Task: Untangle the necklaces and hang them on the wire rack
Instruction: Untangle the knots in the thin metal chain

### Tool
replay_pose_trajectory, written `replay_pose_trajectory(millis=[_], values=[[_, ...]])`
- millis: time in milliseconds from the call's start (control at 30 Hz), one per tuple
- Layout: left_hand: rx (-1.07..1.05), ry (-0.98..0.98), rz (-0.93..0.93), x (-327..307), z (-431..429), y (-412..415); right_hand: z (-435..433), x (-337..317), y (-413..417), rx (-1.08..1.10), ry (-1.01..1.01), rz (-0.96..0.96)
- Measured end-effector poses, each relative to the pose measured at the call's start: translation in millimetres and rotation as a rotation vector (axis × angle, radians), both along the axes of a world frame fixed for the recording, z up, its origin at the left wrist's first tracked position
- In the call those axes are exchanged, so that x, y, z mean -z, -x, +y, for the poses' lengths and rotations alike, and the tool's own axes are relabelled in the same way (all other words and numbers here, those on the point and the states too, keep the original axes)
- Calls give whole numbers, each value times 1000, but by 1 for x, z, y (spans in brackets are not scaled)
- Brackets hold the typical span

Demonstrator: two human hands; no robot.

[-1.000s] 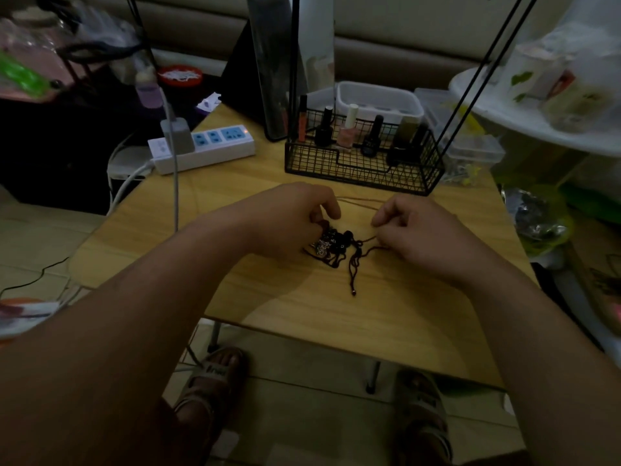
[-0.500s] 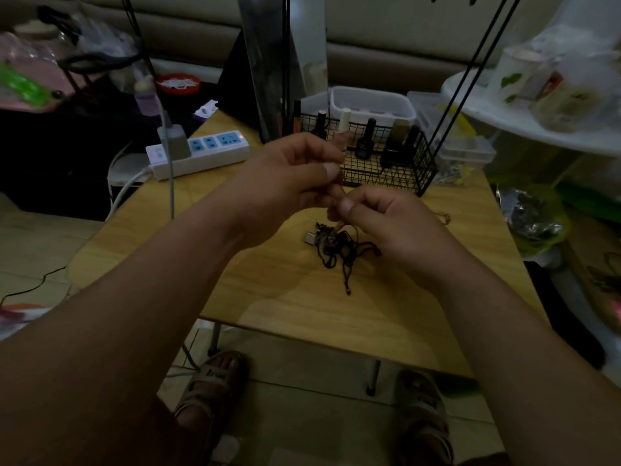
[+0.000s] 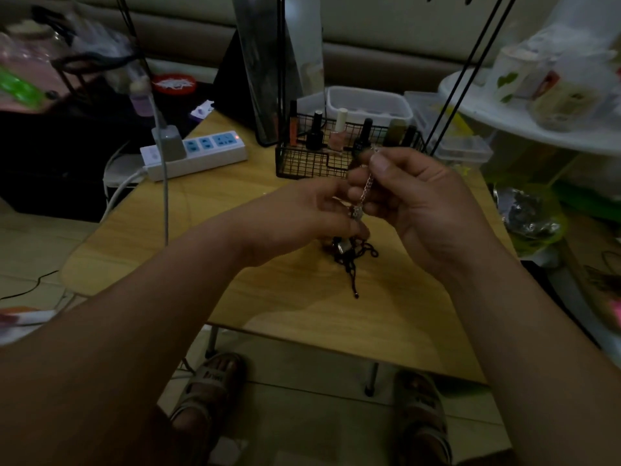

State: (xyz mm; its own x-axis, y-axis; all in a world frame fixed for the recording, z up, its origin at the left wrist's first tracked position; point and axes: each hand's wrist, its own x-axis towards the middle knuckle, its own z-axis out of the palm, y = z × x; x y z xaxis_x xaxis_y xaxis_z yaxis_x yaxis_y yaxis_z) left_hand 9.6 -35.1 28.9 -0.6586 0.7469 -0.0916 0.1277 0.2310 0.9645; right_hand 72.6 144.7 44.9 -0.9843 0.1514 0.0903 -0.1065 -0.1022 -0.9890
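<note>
My right hand (image 3: 420, 210) pinched the silver chain (image 3: 365, 186) up top, left hand (image 3: 302, 216) its bottom. It ran nearly upright.

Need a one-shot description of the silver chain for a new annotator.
Start at the wooden table, in front of the black wire basket. Above it, the right hand and left hand hold a silver chain stretched between them. It is pale and held in the air, while the black tangle lies on the table.

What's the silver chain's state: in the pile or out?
Out: the chain runs from the right hand, pinching its top, to the left hand, above the dark pile. Fully untangled: cannot tell.
</note>
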Motion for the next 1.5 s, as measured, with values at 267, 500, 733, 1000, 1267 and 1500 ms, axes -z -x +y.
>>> replay_pose_trajectory(millis=[267,500,733,1000,1267,1500], values=[[-63,85,76,3,-1,0,10,-4,1,146,82,-4],[-84,135,53,3,-2,-1,16,-4,-2,175,103,-24],[44,277,326,10,3,-3,7,-9,-3,107,160,24],[36,321,506,19,14,-7,12,-21,-5,29,356,139],[-148,-28,200,-9,-4,-2,25,-11,-4,280,145,-15],[-157,-96,184,-13,-4,-3,21,-9,-4,268,108,-60]])
